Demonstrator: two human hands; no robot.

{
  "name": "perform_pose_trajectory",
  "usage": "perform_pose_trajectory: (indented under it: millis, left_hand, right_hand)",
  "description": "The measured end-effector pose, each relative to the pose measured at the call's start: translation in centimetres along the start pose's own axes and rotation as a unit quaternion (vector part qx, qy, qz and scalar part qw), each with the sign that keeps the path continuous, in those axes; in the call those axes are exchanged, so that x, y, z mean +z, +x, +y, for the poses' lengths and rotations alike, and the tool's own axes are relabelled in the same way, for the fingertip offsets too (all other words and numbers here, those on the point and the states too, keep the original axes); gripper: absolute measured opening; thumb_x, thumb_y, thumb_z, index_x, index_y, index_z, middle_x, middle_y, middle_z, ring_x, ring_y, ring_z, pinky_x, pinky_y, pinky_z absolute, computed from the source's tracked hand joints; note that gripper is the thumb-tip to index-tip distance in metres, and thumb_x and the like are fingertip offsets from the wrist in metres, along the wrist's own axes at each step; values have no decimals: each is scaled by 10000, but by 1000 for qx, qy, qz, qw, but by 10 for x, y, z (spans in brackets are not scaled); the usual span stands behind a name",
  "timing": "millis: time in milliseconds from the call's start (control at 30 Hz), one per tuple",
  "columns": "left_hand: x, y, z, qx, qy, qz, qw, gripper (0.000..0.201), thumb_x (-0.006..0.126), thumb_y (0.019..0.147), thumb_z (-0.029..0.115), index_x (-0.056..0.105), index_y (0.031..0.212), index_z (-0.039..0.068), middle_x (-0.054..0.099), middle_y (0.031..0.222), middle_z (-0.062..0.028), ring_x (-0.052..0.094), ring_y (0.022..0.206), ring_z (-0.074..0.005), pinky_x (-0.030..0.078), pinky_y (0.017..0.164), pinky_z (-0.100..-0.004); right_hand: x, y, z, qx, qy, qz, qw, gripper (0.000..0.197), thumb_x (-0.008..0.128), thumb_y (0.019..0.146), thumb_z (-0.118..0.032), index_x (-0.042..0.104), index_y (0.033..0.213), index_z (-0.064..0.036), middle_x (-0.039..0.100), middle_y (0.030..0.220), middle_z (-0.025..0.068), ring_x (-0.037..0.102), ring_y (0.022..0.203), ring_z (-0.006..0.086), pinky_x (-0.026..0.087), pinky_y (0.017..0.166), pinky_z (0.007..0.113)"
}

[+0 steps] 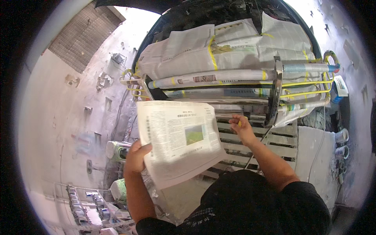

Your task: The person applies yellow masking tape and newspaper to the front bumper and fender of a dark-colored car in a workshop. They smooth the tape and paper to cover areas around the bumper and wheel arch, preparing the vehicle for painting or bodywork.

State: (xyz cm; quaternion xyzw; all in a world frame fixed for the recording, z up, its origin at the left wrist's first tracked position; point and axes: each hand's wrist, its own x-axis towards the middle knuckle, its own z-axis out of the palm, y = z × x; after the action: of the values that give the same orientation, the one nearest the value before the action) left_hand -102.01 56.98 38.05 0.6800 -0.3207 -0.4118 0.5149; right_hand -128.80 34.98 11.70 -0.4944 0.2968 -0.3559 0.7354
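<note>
A sheet of newspaper (168,152) hangs in front of me, pinched along its left edge by my left hand (137,157). My right hand (244,132) is raised right of the sheet, fingers closed on a small piece of yellow tape (239,123). Ahead stands a chrome tubular guard (276,90); some of its tubes are wrapped in newspaper (203,78) and yellow tape. Behind it, more taped newspaper sheets (176,53) cover a dark vehicle-like body. The held sheet hides part of the guard's lower left.
Below the guard lies a slatted pallet (278,150). A blue bucket (336,92) stands at the right, with several cans (341,152) nearer me along the wall. To the lower left are a rack of cans (78,207) and a pale green container (116,151).
</note>
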Motion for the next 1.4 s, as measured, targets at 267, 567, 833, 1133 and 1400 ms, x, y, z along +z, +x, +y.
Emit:
perform_pose_trajectory:
  millis: [267,567,833,1133,1400]
  left_hand:
    - [-49,-26,35,120,-69,-54,989,339,598,831,66,580,1133,-88,657,1069,-192,664,903,-263,542,798,-355]
    - [-99,-57,35,50,66,100,992,281,589,890,124,609,1128,-23,679,980,-103,664,841,-195,548,749,-343]
    - [-131,-52,6,27,239,157,958,218,616,875,115,663,1031,-29,670,885,-29,583,783,-83,476,697,-265]
    - [-119,-47,16,154,249,67,954,175,650,806,22,689,974,-2,680,906,-47,620,802,-112,499,742,-265]
    - [-118,-24,11,126,149,83,977,90,624,838,-12,693,871,36,670,800,-21,605,682,-87,492,606,-241]
  right_hand:
    - [40,20,30,193,259,-190,927,755,713,839,-340,325,1421,-53,493,1327,149,480,1216,279,416,975,440]
    - [77,28,-45,118,204,-281,930,515,688,784,20,530,1266,-66,643,1136,111,611,1057,219,484,953,398]
    - [80,14,-76,12,121,-216,969,461,661,772,57,547,1208,-43,639,1135,113,622,1012,205,516,900,367]
    - [65,12,-86,-45,233,-169,957,496,690,804,12,541,1259,-118,620,914,-10,602,858,148,519,733,313]
    - [44,17,-84,-184,179,-204,945,414,711,781,-3,607,1169,-103,587,765,-25,556,773,118,465,760,269]
